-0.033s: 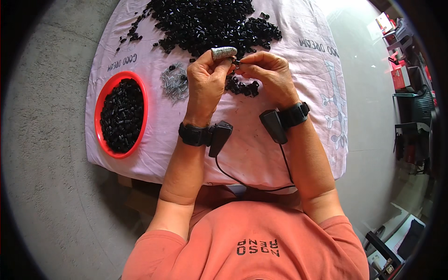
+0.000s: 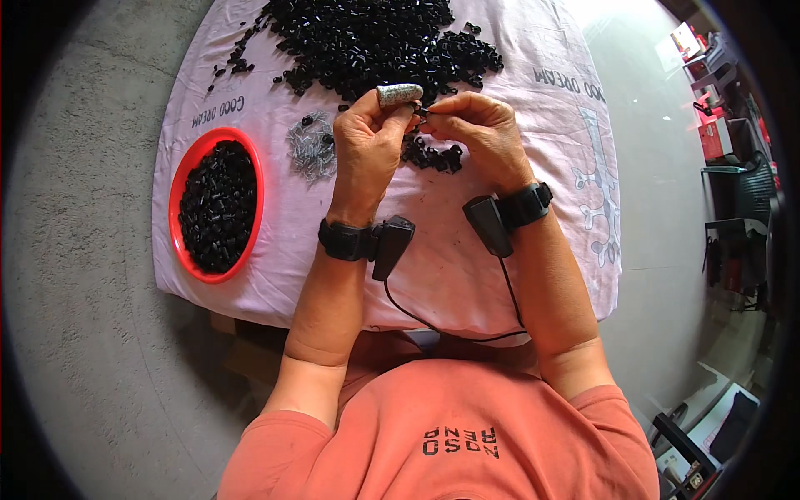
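Over the cloth-covered table, my left hand and my right hand meet, thumbs and forefingers pinched together. Between the fingertips is a small black plastic piece, partly hidden by the fingers, so its exact kind does not show. A grey cover wraps one finger of my left hand. Just under the hands lies a small cluster of black pieces. Left of my left hand is a heap of small clear pieces with a few black ones on it. Beyond the hands spreads a large pile of black plastic pieces.
At the table's left side stands a red oval basin filled with black pieces. Both wrists carry black strapped devices joined to a cable. A pale pink cloth covers the table. Chairs and boxes stand far right.
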{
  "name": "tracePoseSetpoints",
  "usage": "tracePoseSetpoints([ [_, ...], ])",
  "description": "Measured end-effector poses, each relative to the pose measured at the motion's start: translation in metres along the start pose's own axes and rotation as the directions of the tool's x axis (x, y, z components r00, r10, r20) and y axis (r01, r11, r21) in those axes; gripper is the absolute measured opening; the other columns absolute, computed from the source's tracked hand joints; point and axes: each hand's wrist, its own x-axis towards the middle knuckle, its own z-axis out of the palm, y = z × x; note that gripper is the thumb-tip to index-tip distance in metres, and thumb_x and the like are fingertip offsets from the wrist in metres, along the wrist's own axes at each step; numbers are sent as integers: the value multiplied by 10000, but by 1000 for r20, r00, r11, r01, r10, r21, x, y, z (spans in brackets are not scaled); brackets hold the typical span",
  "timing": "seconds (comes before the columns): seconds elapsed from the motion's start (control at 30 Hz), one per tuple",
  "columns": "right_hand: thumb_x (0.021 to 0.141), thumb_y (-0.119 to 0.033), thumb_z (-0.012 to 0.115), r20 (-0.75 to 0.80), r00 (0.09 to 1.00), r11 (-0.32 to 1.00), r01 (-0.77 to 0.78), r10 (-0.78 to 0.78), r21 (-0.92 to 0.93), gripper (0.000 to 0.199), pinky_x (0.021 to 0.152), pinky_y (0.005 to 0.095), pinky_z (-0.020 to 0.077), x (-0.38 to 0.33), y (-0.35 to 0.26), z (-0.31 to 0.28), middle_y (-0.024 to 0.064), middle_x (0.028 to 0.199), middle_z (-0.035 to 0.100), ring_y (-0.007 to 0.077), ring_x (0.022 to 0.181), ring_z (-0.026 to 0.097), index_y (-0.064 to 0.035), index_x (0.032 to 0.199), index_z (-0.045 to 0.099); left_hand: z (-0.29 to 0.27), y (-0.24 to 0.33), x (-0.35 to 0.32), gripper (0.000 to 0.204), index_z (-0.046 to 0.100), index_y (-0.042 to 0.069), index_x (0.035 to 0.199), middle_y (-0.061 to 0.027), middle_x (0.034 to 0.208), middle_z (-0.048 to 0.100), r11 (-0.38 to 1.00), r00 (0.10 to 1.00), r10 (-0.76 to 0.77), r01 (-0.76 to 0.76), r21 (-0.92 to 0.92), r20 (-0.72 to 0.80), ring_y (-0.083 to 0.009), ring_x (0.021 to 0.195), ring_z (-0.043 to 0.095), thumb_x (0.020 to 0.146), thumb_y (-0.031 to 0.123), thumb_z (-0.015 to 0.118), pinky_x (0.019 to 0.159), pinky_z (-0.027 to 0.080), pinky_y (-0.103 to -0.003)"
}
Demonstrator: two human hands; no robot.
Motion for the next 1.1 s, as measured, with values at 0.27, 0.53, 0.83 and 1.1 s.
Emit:
tracePoseSetpoints([
  [0.27,879,-12,720,11,1000,1000,7,-8,7,89,744,251,586,0,4,0,72,895,737,115,798,699,-4,967,726,-3,2,0,189,708,10,1106,-33,954,718,1000,1000,5,-6,23,29,-86,819,656,946,-13,610,771,541,-240],
  [0.53,884,-9,709,10,1000,1000,17,-17,0,92,741,248,584,0,5,0,76,902,739,118,810,703,0,975,722,-2,1,0,192,712,13,1108,-36,950,722,1000,999,-5,5,-10,35,-85,818,655,946,-8,613,774,539,-239],
  [0.83,864,12,689,-19,1000,999,-9,9,-37,110,715,245,587,-1,-1,1,90,890,735,129,795,710,11,971,717,-1,2,-1,181,712,16,1099,-43,967,723,1000,1000,-9,9,0,-1,-86,824,655,936,-5,636,783,543,-231],
  [1.1,867,2,698,-34,999,1000,-27,26,-15,96,699,244,589,-2,-3,2,90,881,730,145,789,721,14,961,713,-1,1,0,172,704,14,1090,-47,977,719,1000,999,-15,15,-17,-28,-95,834,657,929,-5,648,786,545,-234],
])
